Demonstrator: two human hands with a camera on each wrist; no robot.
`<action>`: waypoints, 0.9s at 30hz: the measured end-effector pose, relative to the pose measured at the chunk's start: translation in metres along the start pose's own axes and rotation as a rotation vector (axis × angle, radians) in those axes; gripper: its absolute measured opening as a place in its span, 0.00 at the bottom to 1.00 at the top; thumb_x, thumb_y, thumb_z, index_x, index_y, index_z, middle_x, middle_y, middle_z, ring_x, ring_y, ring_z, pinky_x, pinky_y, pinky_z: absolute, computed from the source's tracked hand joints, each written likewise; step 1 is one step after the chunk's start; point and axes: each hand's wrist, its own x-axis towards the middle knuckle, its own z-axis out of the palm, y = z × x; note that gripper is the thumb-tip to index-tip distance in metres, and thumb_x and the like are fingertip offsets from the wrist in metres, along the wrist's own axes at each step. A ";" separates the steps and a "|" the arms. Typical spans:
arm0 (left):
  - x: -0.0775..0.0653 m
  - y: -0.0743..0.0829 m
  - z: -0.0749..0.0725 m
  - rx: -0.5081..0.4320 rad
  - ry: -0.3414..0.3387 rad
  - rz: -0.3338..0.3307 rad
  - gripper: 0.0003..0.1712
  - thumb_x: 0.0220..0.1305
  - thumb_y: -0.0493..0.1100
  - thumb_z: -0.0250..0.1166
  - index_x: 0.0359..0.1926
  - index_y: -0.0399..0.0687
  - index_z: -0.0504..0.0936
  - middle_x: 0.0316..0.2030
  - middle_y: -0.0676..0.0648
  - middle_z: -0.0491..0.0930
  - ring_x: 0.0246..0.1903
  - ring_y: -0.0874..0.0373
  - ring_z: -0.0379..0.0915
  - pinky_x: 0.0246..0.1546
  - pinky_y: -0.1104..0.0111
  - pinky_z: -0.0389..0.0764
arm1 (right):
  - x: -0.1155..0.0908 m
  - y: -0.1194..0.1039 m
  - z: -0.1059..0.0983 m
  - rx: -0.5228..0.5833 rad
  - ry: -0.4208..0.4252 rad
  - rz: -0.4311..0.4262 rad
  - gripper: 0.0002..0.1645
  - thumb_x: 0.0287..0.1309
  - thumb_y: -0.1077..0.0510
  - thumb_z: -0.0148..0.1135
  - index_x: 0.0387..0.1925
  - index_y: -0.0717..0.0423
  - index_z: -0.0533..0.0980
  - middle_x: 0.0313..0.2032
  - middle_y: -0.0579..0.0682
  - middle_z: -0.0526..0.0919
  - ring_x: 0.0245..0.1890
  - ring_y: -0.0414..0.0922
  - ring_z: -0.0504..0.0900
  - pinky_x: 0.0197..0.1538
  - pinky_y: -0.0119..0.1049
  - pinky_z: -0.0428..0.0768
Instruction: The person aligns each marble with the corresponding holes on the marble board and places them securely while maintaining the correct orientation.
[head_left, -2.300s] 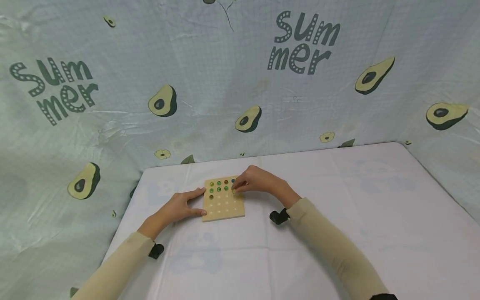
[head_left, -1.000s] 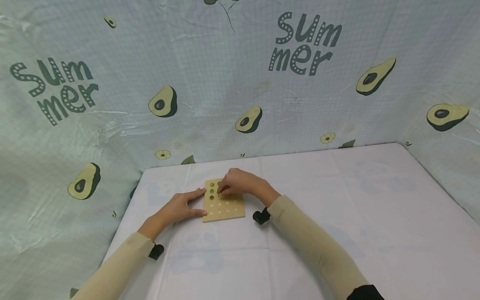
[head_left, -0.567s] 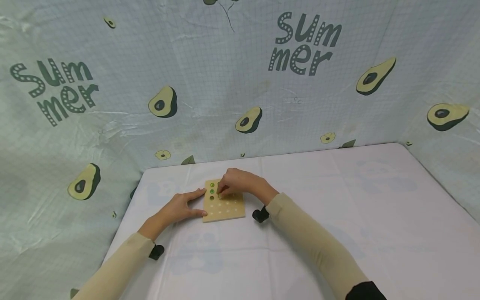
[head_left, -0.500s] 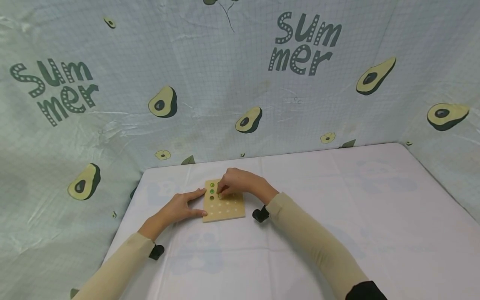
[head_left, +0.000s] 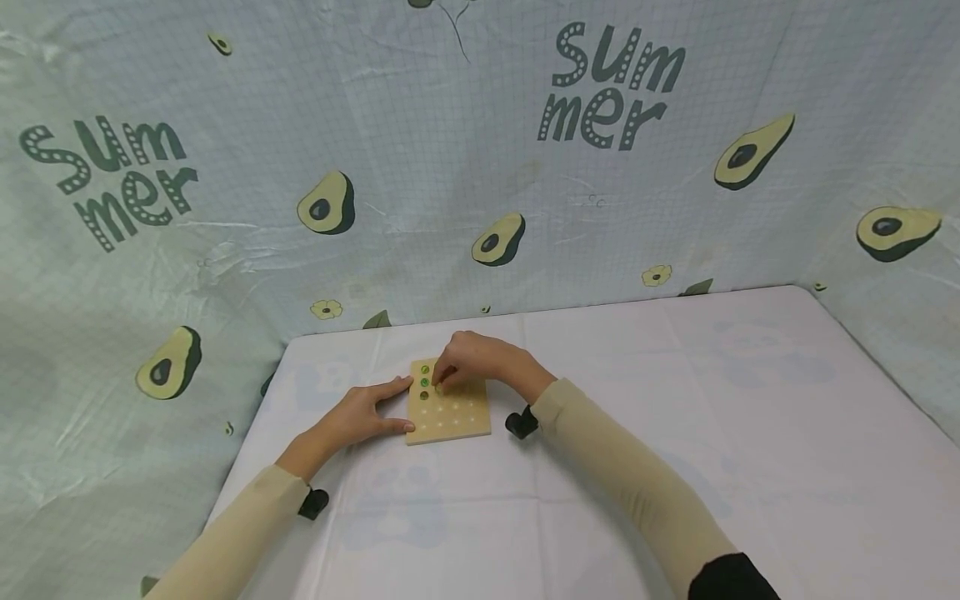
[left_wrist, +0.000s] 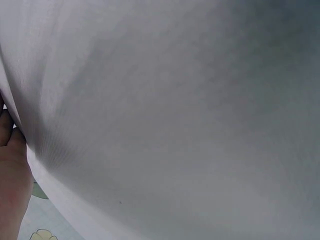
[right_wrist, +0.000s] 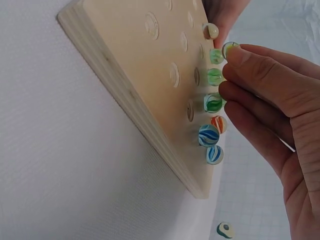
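In the head view a square wooden board (head_left: 449,426) with rows of round dimples lies on the table. My left hand (head_left: 358,417) rests against its left side, thumb and index finger spread along the edge. Above the board's left half, my right hand (head_left: 480,357) points fingers down and hides several dimples. The right wrist view shows that hand pinching a clear, yellowish-green marble (right_wrist: 229,50) between thumb and fingers. Close by sit several marbles in the board, among them a blue-striped marble (right_wrist: 208,135), a green marble (right_wrist: 213,103) and a brown-and-white marble (right_wrist: 210,31).
A white cloth (head_left: 637,467) covers the table. Behind it hangs a pale backdrop (head_left: 420,125) printed with avocados and lettering. Dark wrist devices sit at both cuffs, one being the right device (head_left: 521,423). Mostly blurred white fabric (left_wrist: 165,125) fills the left wrist view.
My right hand has moved left across the board from its right edge, then risen slightly in the last half second. The left hand and the board have stayed put.
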 end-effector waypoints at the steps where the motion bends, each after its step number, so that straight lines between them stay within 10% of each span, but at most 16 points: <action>1: 0.000 0.000 0.000 0.001 -0.001 0.002 0.55 0.52 0.66 0.75 0.77 0.53 0.65 0.74 0.41 0.62 0.74 0.42 0.58 0.70 0.46 0.66 | 0.000 0.000 0.000 -0.005 -0.001 -0.003 0.12 0.64 0.56 0.70 0.47 0.53 0.89 0.44 0.44 0.90 0.42 0.32 0.86 0.47 0.22 0.81; 27: 0.001 0.000 -0.001 0.017 -0.006 0.013 0.54 0.54 0.66 0.74 0.77 0.52 0.64 0.74 0.41 0.62 0.74 0.42 0.58 0.69 0.45 0.66 | 0.006 -0.002 0.004 -0.056 -0.026 -0.013 0.12 0.63 0.54 0.72 0.46 0.51 0.88 0.44 0.43 0.90 0.43 0.32 0.86 0.48 0.22 0.81</action>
